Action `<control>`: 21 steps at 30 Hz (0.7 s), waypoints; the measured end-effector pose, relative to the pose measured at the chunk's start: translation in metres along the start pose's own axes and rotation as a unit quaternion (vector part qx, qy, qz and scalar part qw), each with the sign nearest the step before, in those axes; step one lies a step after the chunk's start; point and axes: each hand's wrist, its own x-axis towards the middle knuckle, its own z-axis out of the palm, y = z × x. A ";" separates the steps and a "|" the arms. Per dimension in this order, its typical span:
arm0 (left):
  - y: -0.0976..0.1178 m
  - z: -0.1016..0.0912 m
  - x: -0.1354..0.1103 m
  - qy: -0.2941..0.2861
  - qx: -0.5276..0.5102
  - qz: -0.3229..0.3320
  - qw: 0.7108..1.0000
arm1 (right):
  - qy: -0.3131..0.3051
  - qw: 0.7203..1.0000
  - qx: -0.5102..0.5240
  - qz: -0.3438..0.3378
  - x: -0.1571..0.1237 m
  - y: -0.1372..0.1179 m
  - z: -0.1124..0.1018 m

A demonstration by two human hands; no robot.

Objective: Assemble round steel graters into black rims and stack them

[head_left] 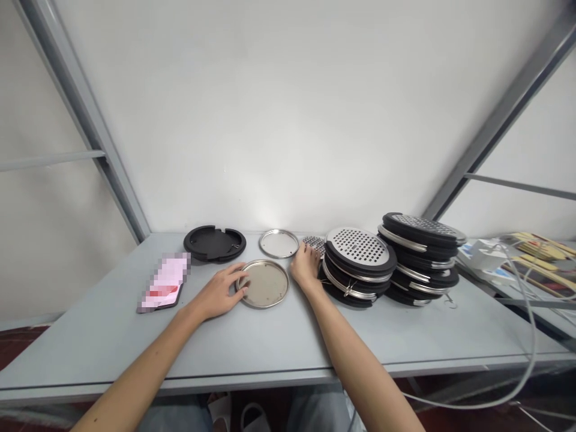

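Observation:
My left hand [221, 293] has its thumb and fingers on the left edge of a shallow round metal tray [264, 285], which lies flat on the table. Farther back, my right hand [306, 264] has its fingers bent over the near left edge of a perforated metal disc [315, 243]. The undersides of those fingers are hidden. A second round metal tray [279, 244] lies behind the first. A black round base [215, 243] with notches in its raised rim sits at the back left.
Two stacks of black round units with metal rings and perforated tops, a nearer stack [357, 267] and a farther stack [420, 258], stand on the right. A phone [164, 282] lies on the left of the grey table [270, 342]. A white cable [531, 342] hangs at the right.

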 end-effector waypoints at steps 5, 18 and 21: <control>0.005 -0.003 0.000 -0.007 0.002 -0.005 1.000 | -0.012 0.999 -0.008 -0.031 -0.002 -0.002 -0.009; 0.005 -0.004 0.000 -0.003 0.001 -0.004 1.000 | 0.010 0.999 0.045 -0.028 0.003 0.001 -0.019; 0.004 -0.004 0.000 0.001 -0.002 0.001 1.000 | 0.024 0.996 0.077 -0.036 0.005 0.001 -0.021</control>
